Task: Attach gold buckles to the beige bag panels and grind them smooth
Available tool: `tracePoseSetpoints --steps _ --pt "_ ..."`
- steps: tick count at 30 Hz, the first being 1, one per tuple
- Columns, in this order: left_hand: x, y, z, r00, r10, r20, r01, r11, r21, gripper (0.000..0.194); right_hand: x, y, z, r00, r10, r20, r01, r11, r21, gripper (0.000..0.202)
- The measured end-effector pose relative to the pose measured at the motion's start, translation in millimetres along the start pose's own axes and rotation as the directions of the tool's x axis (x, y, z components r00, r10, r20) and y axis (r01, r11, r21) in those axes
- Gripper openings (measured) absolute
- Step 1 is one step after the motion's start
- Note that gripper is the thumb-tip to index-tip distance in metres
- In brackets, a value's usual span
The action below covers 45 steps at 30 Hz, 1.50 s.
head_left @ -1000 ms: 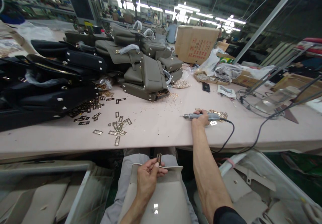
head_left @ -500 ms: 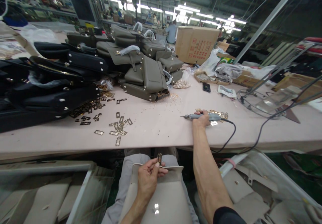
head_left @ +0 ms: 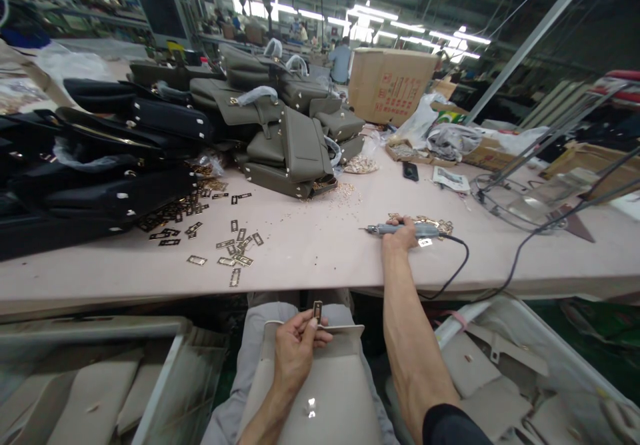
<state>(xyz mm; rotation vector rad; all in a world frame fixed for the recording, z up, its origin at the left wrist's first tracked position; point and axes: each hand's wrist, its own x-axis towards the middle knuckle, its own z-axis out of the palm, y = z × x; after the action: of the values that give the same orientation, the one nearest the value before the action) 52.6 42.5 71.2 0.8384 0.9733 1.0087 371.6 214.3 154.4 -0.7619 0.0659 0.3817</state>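
Between thumb and fingers, my left hand (head_left: 295, 348) pinches a small rectangular metal plate (head_left: 317, 310) with a slot in it. It is held upright at the top edge of a light grey leather bag piece (head_left: 345, 385), which lies across my lap and has two shiny metal studs. My right hand (head_left: 403, 236) reaches out onto the table and is closed round a grey corded electric screwdriver (head_left: 426, 232), its bit pointing left. Gold-coloured metal parts (head_left: 443, 226) lie just behind the tool, partly hidden by it and my hand.
Loose metal plates (head_left: 240, 248) are scattered on the pink table (head_left: 300, 272). Black bags (head_left: 95, 178) and olive bags (head_left: 305, 145) are piled behind. A carton (head_left: 390, 85), a phone (head_left: 410, 170) and a wire stand (head_left: 493, 198) are farther right. Bins with bag pieces (head_left: 100, 392) flank my legs.
Hardly anything differs: the view has shifted very slightly. Both hands keep their places, with the plate in the left and the screwdriver in the right.
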Motion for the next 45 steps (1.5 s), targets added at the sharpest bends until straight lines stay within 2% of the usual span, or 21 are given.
tracePoseSetpoints --steps 4,7,10,14,17,20,27,31,40,43,45 --pt "2.1 0.3 1.3 1.0 -0.021 0.008 0.021 1.0 -0.012 0.054 -16.2 -17.5 -2.4 0.997 0.031 0.067 -0.031 1.0 0.005 0.022" --pt "0.3 2.4 4.3 1.0 -0.011 0.025 0.011 1.0 -0.029 0.052 -41.4 -35.2 -16.7 0.986 0.079 0.144 -0.078 0.997 -0.009 0.015" --pt "-0.4 2.1 6.6 0.999 -0.001 0.038 0.002 0.999 -0.046 0.047 -80.3 -50.2 -37.3 0.959 0.116 0.259 -0.112 0.993 -0.032 0.011" --pt "-0.3 -0.1 7.6 0.998 -0.052 0.021 0.054 0.994 -0.095 0.043 -147.2 -63.0 -62.8 0.897 0.177 0.404 -0.129 0.981 -0.145 0.016" --pt "-1.4 0.3 8.9 0.997 -0.078 0.013 0.079 0.993 -0.091 0.037 -192.5 -64.2 -77.2 0.876 0.186 0.445 -0.096 0.971 -0.217 0.021" --pt "-1.8 1.2 10.6 0.996 -0.093 -0.004 0.093 0.992 -0.081 0.03 -220.6 -59.1 -85.8 0.87 0.142 0.472 -0.019 0.967 -0.254 0.022" --pt "-3.4 6.4 13.0 0.996 -0.089 -0.023 0.088 0.995 -0.043 0.018 -240.6 -47.8 -93.7 0.804 0.039 0.593 0.156 0.949 -0.274 0.012" --pt "-4.4 7.6 13.2 0.997 -0.081 -0.019 0.081 0.996 -0.035 0.018 -243.6 -45.3 -96.4 0.779 0.037 0.626 0.178 0.944 -0.277 0.011" --pt "-3.1 2.1 13.0 0.996 -0.079 -0.03 0.078 0.996 -0.046 0.02 -250.1 -43.7 -96.9 0.76 0.033 0.649 0.209 0.933 -0.293 0.013" --pt "-3.2 1.8 13.6 0.996 -0.081 -0.037 0.079 0.995 -0.06 0.017 -254.4 -43.3 -98.4 0.717 -0.004 0.697 0.272 0.923 -0.274 0.012" --pt "-3.6 2.1 13.9 0.996 -0.081 -0.038 0.078 0.995 -0.065 0.017 -256.5 -44.3 -99.4 0.67 0.008 0.743 0.306 0.908 -0.286 0.013"
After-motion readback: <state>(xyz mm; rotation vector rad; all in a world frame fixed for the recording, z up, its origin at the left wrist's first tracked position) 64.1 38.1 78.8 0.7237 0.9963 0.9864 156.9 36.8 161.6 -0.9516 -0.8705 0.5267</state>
